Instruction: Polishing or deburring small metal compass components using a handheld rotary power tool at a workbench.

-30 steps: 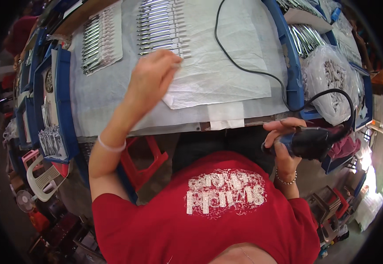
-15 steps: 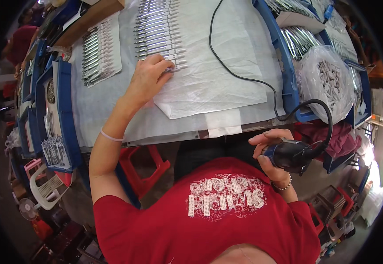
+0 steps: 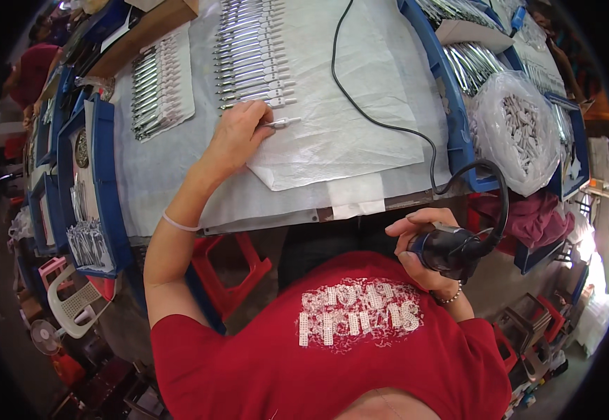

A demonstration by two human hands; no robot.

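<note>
My left hand (image 3: 238,134) is over the white sheet, its fingers closed on a slim metal rod with a white end piece (image 3: 283,123). Just beyond it lies a row of similar silver rods (image 3: 252,59) with pale end pieces, side by side on the sheet. In front of my body, past the table's near edge, my right hand (image 3: 422,273) is wrapped around a black corded hand tool (image 3: 451,252), which looks like an electric screwdriver. Its working tip is hidden by my fingers.
The black cord (image 3: 395,126) curves across the white sheet (image 3: 360,150). A second group of rods (image 3: 158,87) lies at the left. Blue trays (image 3: 105,168) flank the table; at the right sits a plastic bag (image 3: 518,133) of small pale parts beside bundled metal rods (image 3: 469,66).
My left hand has come slightly nearer with one rod, now apart from the row. My right hand and the tool have shifted a little left.
</note>
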